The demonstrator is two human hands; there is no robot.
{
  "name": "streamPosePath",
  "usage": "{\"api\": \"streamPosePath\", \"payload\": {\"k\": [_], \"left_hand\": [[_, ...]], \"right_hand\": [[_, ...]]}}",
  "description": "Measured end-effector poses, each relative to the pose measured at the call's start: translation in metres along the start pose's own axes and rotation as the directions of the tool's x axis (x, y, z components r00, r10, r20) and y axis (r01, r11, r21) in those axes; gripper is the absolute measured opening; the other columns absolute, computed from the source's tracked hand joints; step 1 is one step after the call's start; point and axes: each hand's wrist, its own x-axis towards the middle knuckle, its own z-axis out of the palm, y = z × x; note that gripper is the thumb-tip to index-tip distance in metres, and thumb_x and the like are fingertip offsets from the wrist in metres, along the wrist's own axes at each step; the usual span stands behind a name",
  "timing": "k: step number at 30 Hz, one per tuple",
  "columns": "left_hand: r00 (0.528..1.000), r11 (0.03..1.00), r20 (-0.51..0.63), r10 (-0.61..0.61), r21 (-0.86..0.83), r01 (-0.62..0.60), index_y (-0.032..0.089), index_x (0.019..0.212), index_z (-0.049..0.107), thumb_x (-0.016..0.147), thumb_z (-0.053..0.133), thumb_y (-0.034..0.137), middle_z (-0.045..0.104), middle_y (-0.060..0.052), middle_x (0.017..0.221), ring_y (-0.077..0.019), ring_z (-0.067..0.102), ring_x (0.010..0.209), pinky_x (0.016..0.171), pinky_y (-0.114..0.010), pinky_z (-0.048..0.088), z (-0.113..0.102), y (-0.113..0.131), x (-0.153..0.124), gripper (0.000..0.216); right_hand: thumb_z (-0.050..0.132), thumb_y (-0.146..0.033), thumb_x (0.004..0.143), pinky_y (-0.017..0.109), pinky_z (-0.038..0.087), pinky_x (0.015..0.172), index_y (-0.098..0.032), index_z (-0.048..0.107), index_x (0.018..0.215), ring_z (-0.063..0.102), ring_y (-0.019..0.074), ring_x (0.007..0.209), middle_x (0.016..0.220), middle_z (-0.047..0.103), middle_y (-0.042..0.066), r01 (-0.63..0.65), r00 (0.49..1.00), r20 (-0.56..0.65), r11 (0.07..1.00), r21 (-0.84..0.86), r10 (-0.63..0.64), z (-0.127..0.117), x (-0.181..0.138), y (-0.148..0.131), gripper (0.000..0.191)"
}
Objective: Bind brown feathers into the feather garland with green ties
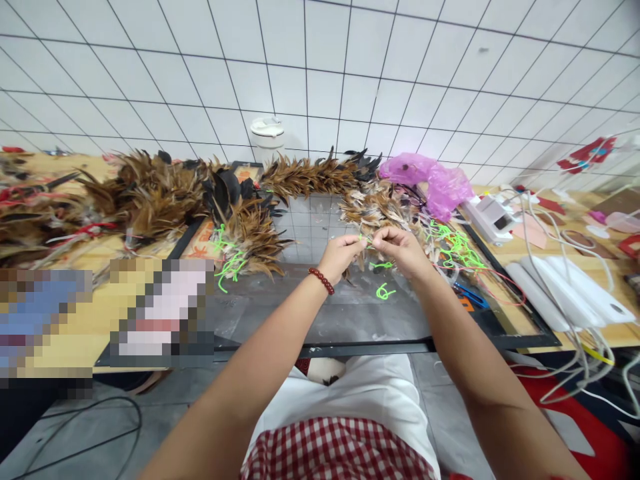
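Note:
Both hands meet fingertip to fingertip over the dark board (pixel 300 293). My left hand (pixel 341 256), with a red bead bracelet at its wrist, is closed in a pinch. Closed as well, my right hand (pixel 401 249) pinches from the other side. A short bit of bright green string (pixel 365 238) shows between the fingertips; what else they may hold is too small to make out. Pale brown feathers (pixel 373 212) lie just behind the hands. Below them a loose curl of green string (pixel 384 291) rests on the board. More green strings (pixel 457 245) are heaped to the right.
Brown feather bundles (pixel 150 193) cover the left, and a feather strip (pixel 320 175) runs along the back. A white lidded cup (pixel 267 137) stands by the tiled wall. At right are a pink plastic bag (pixel 445 187), blue-handled scissors (pixel 471 295), white power strips (pixel 570 293) and tangled cables.

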Motion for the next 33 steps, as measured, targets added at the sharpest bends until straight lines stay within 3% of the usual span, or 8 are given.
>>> {"api": "streamPosePath", "payload": {"k": [3,8,11,13,16,20,28,33], "left_hand": [[0.999,0.998,-0.031,0.018,-0.053,-0.020,0.013,0.071,0.067,0.065,0.067,0.030,0.054,0.001,0.060,-0.0056,0.038,0.051,0.049,-0.021,0.030,-0.001,0.001,0.001,0.017],[0.991,0.993,-0.080,0.107,-0.035,-0.111,0.015,0.066,0.067,0.064,0.067,0.029,0.062,-0.002,0.073,-0.0095,0.052,0.065,0.063,-0.024,0.042,-0.004,0.001,0.003,0.014],[0.953,0.950,-0.115,0.281,0.177,-0.258,0.016,0.065,0.069,0.066,0.067,0.025,0.064,-0.005,0.089,-0.0148,0.057,0.086,0.082,-0.031,0.045,-0.005,0.005,0.001,0.009],[0.903,0.855,-0.130,0.409,0.401,-0.330,0.019,0.066,0.070,0.066,0.068,0.022,0.064,-0.005,0.096,-0.0178,0.055,0.099,0.092,-0.036,0.041,-0.006,0.009,-0.001,0.004],[0.836,0.748,-0.154,0.527,0.550,-0.371,0.020,0.066,0.070,0.066,0.067,0.019,0.064,-0.005,0.098,-0.0187,0.054,0.101,0.091,-0.037,0.042,-0.004,0.011,-0.003,0.003],[0.834,0.821,-0.200,0.514,0.395,-0.411,0.016,0.072,0.067,0.073,0.060,0.021,0.065,-0.007,0.094,-0.0132,0.060,0.078,0.068,-0.027,0.048,0.003,0.003,-0.003,0.009],[0.877,0.898,-0.240,0.416,0.260,-0.355,0.016,0.083,0.066,0.078,0.057,0.028,0.068,-0.004,0.079,-0.0107,0.061,0.069,0.067,-0.024,0.050,0.005,-0.006,-0.003,0.016],[0.859,0.864,-0.215,0.465,0.322,-0.387,0.016,0.082,0.069,0.077,0.060,0.031,0.069,-0.005,0.078,-0.0117,0.061,0.068,0.069,-0.025,0.050,0.002,-0.009,0.000,0.018]], "right_hand": [[0.080,-0.039,0.058,0.022,0.039,0.052,-0.017,0.059,0.076,0.049,0.0088,0.056,0.066,0.057,-0.002,0.034,0.999,-0.007,0.996,-0.084,-0.034,0.003,0.000,0.002,0.036],[0.072,-0.038,0.068,0.024,0.041,0.053,-0.017,0.062,0.071,0.050,0.0102,0.055,0.062,0.058,0.000,0.134,0.982,-0.101,0.961,-0.242,-0.162,0.012,-0.004,-0.002,0.023],[0.066,-0.032,0.071,0.025,0.042,0.053,-0.018,0.063,0.068,0.052,0.0111,0.054,0.060,0.060,0.000,0.190,0.954,-0.143,0.898,-0.397,-0.265,0.016,-0.008,-0.008,0.015],[0.063,-0.029,0.071,0.025,0.043,0.055,-0.018,0.063,0.067,0.053,0.0113,0.054,0.060,0.061,0.000,0.225,0.930,-0.152,0.847,-0.482,-0.334,0.017,-0.009,-0.011,0.011],[0.063,-0.026,0.070,0.025,0.044,0.055,-0.019,0.063,0.065,0.053,0.0113,0.054,0.060,0.062,0.000,0.242,0.906,-0.169,0.804,-0.543,-0.387,0.020,-0.011,-0.012,0.009],[0.063,-0.024,0.071,0.026,0.045,0.056,-0.019,0.062,0.065,0.054,0.0119,0.054,0.061,0.062,0.001,0.278,0.884,-0.179,0.792,-0.543,-0.433,0.027,-0.012,-0.013,0.008],[0.063,-0.031,0.075,0.032,0.049,0.075,-0.021,0.064,0.067,0.061,0.0173,0.073,0.075,0.067,0.004,0.357,0.896,-0.083,0.818,-0.450,-0.436,0.030,-0.012,-0.015,0.012],[0.061,-0.039,0.079,0.028,0.047,0.060,-0.020,0.068,0.083,0.056,0.0137,0.061,0.071,0.064,0.002,0.178,0.939,-0.237,0.943,-0.280,-0.248,0.021,-0.006,-0.004,0.021]]}}
